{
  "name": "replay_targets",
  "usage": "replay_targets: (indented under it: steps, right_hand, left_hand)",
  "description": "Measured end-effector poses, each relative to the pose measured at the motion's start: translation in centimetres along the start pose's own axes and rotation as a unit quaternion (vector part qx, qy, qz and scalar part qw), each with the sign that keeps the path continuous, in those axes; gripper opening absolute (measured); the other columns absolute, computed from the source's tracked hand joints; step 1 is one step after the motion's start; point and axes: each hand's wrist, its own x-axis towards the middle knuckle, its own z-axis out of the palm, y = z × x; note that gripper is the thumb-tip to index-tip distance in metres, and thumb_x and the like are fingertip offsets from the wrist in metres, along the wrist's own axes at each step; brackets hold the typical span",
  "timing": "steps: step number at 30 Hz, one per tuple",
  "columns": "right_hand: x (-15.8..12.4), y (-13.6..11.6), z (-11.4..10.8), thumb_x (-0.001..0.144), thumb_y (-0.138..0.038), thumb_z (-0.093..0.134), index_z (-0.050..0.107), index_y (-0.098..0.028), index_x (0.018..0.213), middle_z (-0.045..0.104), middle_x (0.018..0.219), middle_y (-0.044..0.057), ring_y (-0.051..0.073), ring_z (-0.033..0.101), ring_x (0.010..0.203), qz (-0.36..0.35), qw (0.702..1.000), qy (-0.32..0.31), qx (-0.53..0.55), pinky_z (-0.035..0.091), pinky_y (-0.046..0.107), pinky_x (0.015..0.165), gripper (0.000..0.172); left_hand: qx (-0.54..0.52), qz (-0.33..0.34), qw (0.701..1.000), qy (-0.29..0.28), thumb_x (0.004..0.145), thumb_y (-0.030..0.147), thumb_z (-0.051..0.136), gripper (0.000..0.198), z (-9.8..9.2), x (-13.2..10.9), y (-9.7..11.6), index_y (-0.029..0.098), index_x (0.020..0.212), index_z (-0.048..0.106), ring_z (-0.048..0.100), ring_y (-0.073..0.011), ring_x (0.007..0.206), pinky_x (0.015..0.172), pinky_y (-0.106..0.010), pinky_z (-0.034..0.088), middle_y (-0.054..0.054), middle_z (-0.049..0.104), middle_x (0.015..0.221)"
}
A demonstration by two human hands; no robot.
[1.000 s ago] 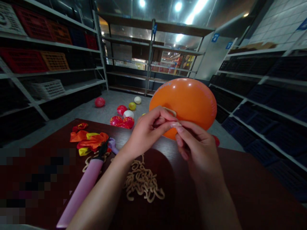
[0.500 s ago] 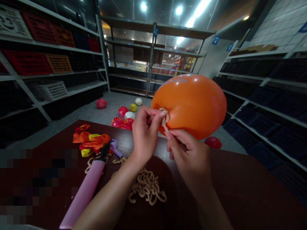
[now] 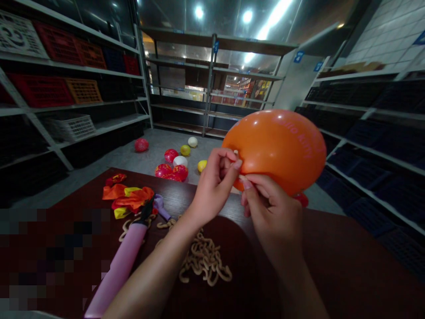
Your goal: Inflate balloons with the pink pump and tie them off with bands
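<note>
So, on my head-camera feed, the orange balloon (image 3: 275, 150) sits blown up and taut, held in the air above the far edge of the dark wooden table (image 3: 189, 192), right of centre. Pale printed lettering runs across its upper face. Its long axis lies nearly level, rising slightly to the right, and its neck end points down and left into the hands.

As I judge it, the inflating is done. The neck is mostly hidden, with only a small pale nub showing, so I cannot tell whether it is tied. The person's left hand (image 3: 214, 188) pinches at the neck between thumb and fingers. The right hand (image 3: 270, 208) pinches just beside it, its other fingers curled.

On the table lie a pink hand pump (image 3: 121, 266), a heap of curly tan cord (image 3: 204, 261) and flat, deflated balloons (image 3: 129, 199). Inflated balloons (image 3: 171, 170) rest on the floor beyond.
</note>
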Motion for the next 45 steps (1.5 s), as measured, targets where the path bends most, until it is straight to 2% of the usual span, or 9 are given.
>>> replay_targets:
  steps: [7, 11, 14, 18, 24, 31, 34, 41, 45]
  right_hand:
    - [-0.3, -0.3, 0.5, 0.096, -0.031, 0.054, 0.073, -0.023, 0.098, 0.073, 0.071, 0.001, 0.011, 0.065, 0.053, -0.050, 0.994, -0.052, -0.080, 0.046, 0.021, 0.054, 0.021]
    - [-0.4, -0.4, 0.7, 0.096, -0.029, 0.052, 0.074, -0.024, 0.100, 0.076, 0.079, 0.002, 0.012, 0.068, 0.059, -0.103, 0.984, -0.073, -0.123, 0.048, 0.022, 0.059, 0.023]
    - [-0.4, -0.4, 0.9, 0.097, -0.028, 0.050, 0.074, -0.023, 0.099, 0.077, 0.081, 0.003, 0.014, 0.070, 0.064, -0.121, 0.980, -0.089, -0.134, 0.050, 0.022, 0.063, 0.025]
    - [-0.5, -0.5, 0.8, 0.097, -0.029, 0.050, 0.074, -0.023, 0.101, 0.078, 0.085, 0.003, 0.014, 0.070, 0.065, -0.086, 0.983, -0.093, -0.133, 0.050, 0.022, 0.061, 0.026]
    - [-0.3, -0.4, 0.6, 0.096, -0.032, 0.052, 0.073, -0.023, 0.100, 0.076, 0.076, 0.001, 0.012, 0.066, 0.054, -0.074, 0.986, -0.052, -0.141, 0.046, 0.021, 0.054, 0.023]
    - [0.1, 0.4, 0.6, 0.097, -0.030, 0.051, 0.073, -0.022, 0.100, 0.077, 0.079, 0.002, 0.013, 0.067, 0.056, -0.098, 0.975, -0.037, -0.198, 0.044, 0.023, 0.056, 0.023]
    - [0.0, 0.6, 0.7, 0.097, -0.030, 0.051, 0.073, -0.023, 0.098, 0.076, 0.078, 0.002, 0.013, 0.066, 0.057, -0.109, 0.970, -0.043, -0.215, 0.042, 0.024, 0.056, 0.023]
    - [0.0, 1.3, 1.6, 0.099, -0.026, 0.043, 0.071, -0.025, 0.104, 0.077, 0.086, 0.002, 0.015, 0.071, 0.066, -0.129, 0.952, -0.137, -0.243, 0.040, 0.024, 0.057, 0.028]
    - [0.1, 1.7, 1.9, 0.101, -0.027, 0.042, 0.070, -0.027, 0.106, 0.078, 0.091, 0.001, 0.015, 0.071, 0.071, -0.104, 0.957, -0.166, -0.212, 0.043, 0.023, 0.060, 0.029]
  left_hand:
    - [0.010, 0.006, 0.990, 0.138, 0.093, 0.018, 0.053, 0.026, -0.1, 0.3, 0.0, 0.025, 0.116, 0.043, 0.049, -0.0105, 0.054, 0.053, -0.022, 0.041, 0.005, 0.051, 0.069]
    - [-0.045, -0.056, 0.969, 0.237, 0.088, 0.014, 0.053, 0.033, -0.2, 0.8, 0.7, 0.024, 0.118, 0.044, 0.046, -0.0095, 0.049, 0.050, -0.021, 0.038, 0.007, 0.048, 0.064]
    - [-0.102, -0.122, 0.948, 0.275, 0.084, 0.015, 0.054, 0.038, -0.4, 1.1, 1.1, 0.021, 0.121, 0.045, 0.045, -0.0073, 0.047, 0.049, -0.019, 0.036, 0.007, 0.048, 0.063]
    - [-0.132, -0.147, 0.944, 0.263, 0.082, 0.017, 0.057, 0.037, -0.5, 1.1, 1.1, 0.020, 0.118, 0.049, 0.047, -0.0068, 0.049, 0.049, -0.017, 0.037, 0.007, 0.051, 0.065]
    - [-0.111, -0.140, 0.977, 0.116, 0.083, 0.019, 0.061, 0.017, -0.6, 1.1, 0.5, 0.020, 0.098, 0.053, 0.042, -0.0065, 0.045, 0.046, -0.018, 0.033, 0.007, 0.047, 0.058]
    - [-0.056, -0.167, 0.983, 0.057, 0.082, 0.024, 0.072, 0.027, -1.0, 1.2, -0.7, 0.017, 0.100, 0.052, 0.045, -0.0064, 0.048, 0.048, -0.017, 0.035, 0.007, 0.049, 0.059]
    - [-0.068, -0.171, 0.979, 0.088, 0.087, 0.021, 0.063, 0.023, -1.2, 1.3, -1.0, 0.018, 0.106, 0.051, 0.044, -0.0062, 0.045, 0.046, -0.017, 0.034, 0.006, 0.051, 0.061]
    - [-0.065, -0.161, 0.953, 0.248, 0.087, 0.017, 0.057, 0.037, -1.8, 1.6, -1.3, 0.019, 0.123, 0.046, 0.043, -0.0073, 0.042, 0.043, -0.017, 0.032, 0.008, 0.049, 0.060]
    - [-0.081, -0.180, 0.939, 0.282, 0.086, 0.017, 0.057, 0.038, -1.9, 1.7, -1.5, 0.019, 0.122, 0.047, 0.042, -0.0069, 0.042, 0.042, -0.017, 0.032, 0.008, 0.048, 0.061]
